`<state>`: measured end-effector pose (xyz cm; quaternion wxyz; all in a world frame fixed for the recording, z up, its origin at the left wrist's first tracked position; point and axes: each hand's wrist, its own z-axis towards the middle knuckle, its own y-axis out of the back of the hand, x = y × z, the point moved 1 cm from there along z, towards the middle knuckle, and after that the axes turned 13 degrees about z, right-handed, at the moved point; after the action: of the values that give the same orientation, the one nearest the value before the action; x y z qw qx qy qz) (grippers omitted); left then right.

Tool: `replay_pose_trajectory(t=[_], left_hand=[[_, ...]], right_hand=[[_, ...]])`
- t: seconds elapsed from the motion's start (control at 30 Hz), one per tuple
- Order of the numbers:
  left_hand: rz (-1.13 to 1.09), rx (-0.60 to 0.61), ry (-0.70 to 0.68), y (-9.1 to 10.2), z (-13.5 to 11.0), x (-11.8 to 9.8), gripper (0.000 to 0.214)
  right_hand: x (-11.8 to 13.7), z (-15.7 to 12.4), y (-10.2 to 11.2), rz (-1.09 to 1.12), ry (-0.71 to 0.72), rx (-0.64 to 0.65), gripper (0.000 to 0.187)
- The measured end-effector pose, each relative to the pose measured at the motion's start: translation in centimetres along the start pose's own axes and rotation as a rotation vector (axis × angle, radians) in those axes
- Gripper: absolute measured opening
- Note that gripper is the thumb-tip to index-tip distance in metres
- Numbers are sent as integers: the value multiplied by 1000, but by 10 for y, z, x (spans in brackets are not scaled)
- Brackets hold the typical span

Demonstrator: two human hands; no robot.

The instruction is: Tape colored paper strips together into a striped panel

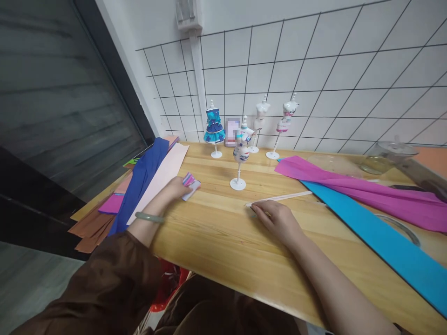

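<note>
My left hand, with a green bangle at the wrist, is closed on a small folded piece of paper or cloth with pink-purple stripes and a pale side. Low over the table, my right hand pinches the near end of a thin pale strip, which runs right toward the coloured sheets. Between and beyond my hands stands a small white dress-form mannequin with patterned wrapping on its torso. Whether the strip is paper or ribbon I cannot tell.
Behind stand a mannequin in a blue tiered dress, two more white mannequins and a phone. Blue sheets lie left; magenta and turquoise sheets lie right. A glass pot sits back right.
</note>
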<state>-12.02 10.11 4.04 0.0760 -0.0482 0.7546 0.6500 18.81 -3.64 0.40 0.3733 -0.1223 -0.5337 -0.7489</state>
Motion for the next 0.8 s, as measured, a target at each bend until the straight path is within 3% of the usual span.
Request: replay_pose_trajectory(t=[0.17,0.27,0.33,0.5,0.57,0.67,0.8], left_hand=[[192,-138,158,25,17,33,40],[217,-204,169,25,15,23,43],[117,-239,83,19,9,3,38],[-136,-80,-198,-4,-13,-63,29],[-308,39,-306,-15,-18,-84,31],[-574,236,-370,-33,-18,-103,35],[-723,358,-382,-52,-13,-113,40]], right_hand=[[-24,4,12,-102,-112,-41,26],[-47,5,20,-182,-182,-90,27],[-57,5,21,-220,-212,-105,28],[-63,5,13,-266,-259,-130,22],[-62,7,11,-273,-278,-158,20],[-58,11,10,-261,-281,-209,20],[-50,14,9,-195,-218,-247,19]])
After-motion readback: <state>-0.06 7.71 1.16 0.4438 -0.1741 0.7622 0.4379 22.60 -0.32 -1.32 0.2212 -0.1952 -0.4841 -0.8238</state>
